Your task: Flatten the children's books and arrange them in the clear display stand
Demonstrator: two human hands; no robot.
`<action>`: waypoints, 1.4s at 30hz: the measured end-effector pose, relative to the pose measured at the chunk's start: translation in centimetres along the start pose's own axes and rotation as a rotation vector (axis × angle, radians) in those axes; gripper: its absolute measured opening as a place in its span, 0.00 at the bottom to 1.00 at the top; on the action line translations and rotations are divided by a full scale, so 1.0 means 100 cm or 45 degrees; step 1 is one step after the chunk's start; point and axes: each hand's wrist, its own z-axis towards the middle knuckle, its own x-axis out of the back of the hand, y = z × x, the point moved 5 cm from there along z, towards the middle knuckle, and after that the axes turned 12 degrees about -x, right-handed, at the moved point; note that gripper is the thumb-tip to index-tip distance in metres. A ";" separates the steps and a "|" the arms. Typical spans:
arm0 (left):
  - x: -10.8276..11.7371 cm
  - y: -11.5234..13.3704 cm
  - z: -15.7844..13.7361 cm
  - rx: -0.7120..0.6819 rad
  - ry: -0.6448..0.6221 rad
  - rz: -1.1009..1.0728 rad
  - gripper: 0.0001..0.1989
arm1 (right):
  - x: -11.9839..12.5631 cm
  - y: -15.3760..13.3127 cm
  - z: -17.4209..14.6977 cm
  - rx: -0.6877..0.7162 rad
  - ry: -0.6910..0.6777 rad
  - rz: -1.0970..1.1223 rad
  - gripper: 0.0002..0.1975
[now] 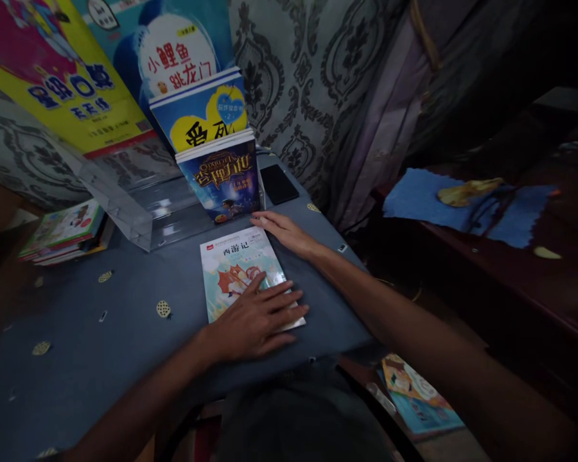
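A picture book (238, 256) with a pale blue and white cover lies flat on the blue tablecloth. Across its lower part my left hand (262, 314) rests palm down, fingers spread, hiding some of the cover. My right hand (289, 234) reaches past the book's upper right corner, its fingers stretched out. The fingertips are close to the lower corner of a dark blue book (224, 183) standing in a clear stepped rack (125, 212); whether they touch it I cannot tell.
Behind stand a blue and yellow book (202, 115), a teal book (178, 48) and a yellow workbook (77, 83). A dark phone (278, 184) lies right of the rack, stacked books (70, 231) left. A blue cloth (414, 199) covers part of a side surface; another book (419, 398) lies below the table.
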 end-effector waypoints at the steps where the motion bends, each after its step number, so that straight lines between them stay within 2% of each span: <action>1: 0.000 0.003 0.000 -0.011 -0.009 -0.006 0.24 | -0.001 0.000 -0.001 0.017 -0.008 -0.006 0.21; 7: -0.004 0.005 -0.002 0.008 0.003 0.029 0.22 | -0.006 0.002 -0.004 0.049 -0.060 0.009 0.21; 13: -0.003 -0.003 -0.003 -0.028 0.027 0.075 0.22 | -0.009 0.004 -0.004 0.079 -0.048 -0.006 0.20; 23: 0.003 -0.032 -0.001 0.078 0.042 0.122 0.22 | -0.012 -0.008 -0.012 0.189 -0.037 -0.246 0.21; 30: 0.007 -0.035 -0.002 0.067 0.088 0.076 0.22 | -0.018 -0.009 -0.017 0.243 -0.039 -0.442 0.22; 32: 0.010 -0.043 -0.011 0.083 0.119 0.049 0.22 | -0.021 -0.007 -0.019 0.262 -0.023 -0.518 0.22; 34: 0.014 -0.061 -0.029 0.167 0.181 0.068 0.20 | -0.023 -0.004 -0.020 0.279 0.001 -0.596 0.22; 39: 0.032 -0.128 -0.105 0.614 0.480 0.252 0.19 | -0.032 -0.008 -0.025 0.362 0.032 -0.894 0.21; 42: 0.035 -0.153 -0.137 0.785 0.564 0.229 0.20 | -0.045 -0.019 -0.024 0.405 -0.007 -1.120 0.19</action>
